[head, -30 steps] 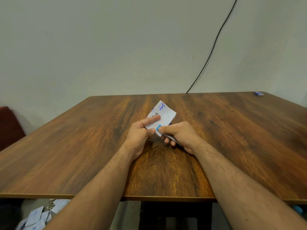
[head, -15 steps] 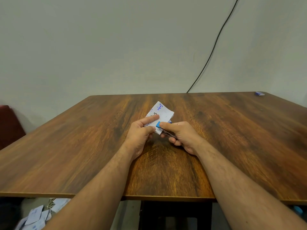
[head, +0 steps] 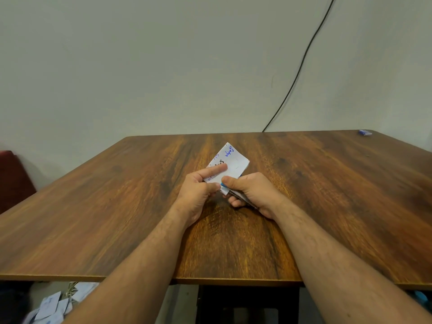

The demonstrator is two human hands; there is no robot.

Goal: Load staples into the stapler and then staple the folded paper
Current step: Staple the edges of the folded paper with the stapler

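A folded white paper (head: 235,163) with blue and red handwriting is held tilted just above the middle of the wooden table (head: 117,206). My left hand (head: 198,190) pinches its near left edge, index finger laid across the top. My right hand (head: 251,192) grips a small blue and metal stapler (head: 228,189), thumb pressed on its blue top. The stapler's jaws are at the paper's near corner. Most of the stapler is hidden inside my right hand.
A small blue box (head: 364,132) lies at the table's far right corner. A black cable (head: 301,64) runs down the wall behind the table. Paper scraps (head: 50,307) lie on the floor below the near left edge. A dark red seat (head: 11,178) stands at left.
The paper dipped slightly and then tilted back up. My right thumb has shifted a little along the stapler's blue top. Both hands stay in the same place.
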